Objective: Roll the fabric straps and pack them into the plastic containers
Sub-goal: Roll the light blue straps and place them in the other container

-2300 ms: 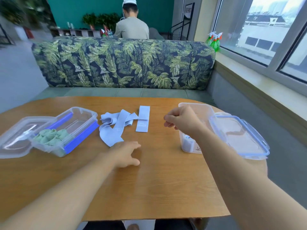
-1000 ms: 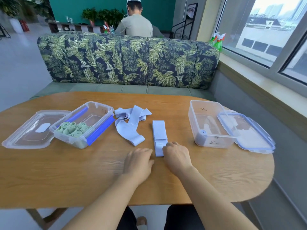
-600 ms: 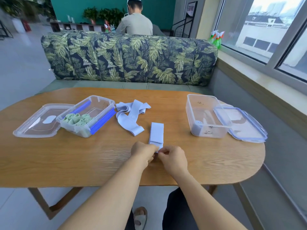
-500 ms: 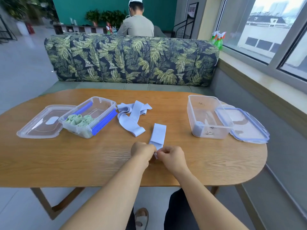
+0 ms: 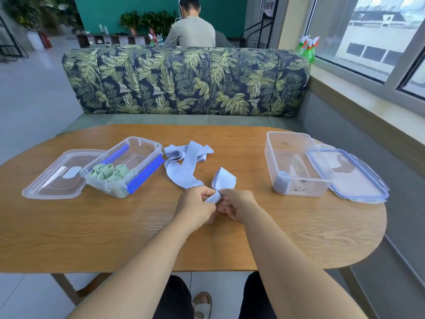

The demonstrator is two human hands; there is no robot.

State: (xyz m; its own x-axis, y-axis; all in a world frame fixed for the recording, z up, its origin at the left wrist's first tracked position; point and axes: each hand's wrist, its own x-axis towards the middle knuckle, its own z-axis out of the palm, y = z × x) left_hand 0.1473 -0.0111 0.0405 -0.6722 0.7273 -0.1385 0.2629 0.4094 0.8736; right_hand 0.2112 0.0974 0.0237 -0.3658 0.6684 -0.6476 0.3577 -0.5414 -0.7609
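Observation:
A pale blue fabric strap is lifted off the wooden table at the middle. My left hand and my right hand pinch its near end between them, and the far part curls upward. Several more blue straps lie in a loose pile behind it. The right clear container holds one rolled blue strap in its near left corner. The left clear container with blue clips holds several rolled green straps.
A clear lid lies left of the left container; a blue-rimmed lid leans by the right one. A leaf-patterned bench back stands beyond the table. A person sits behind it, facing away. A window sill runs along the right.
The strap was pulled from the pile toward me and laid flat. Both hands took hold of its near end, and its far part has lifted off the table and curled.

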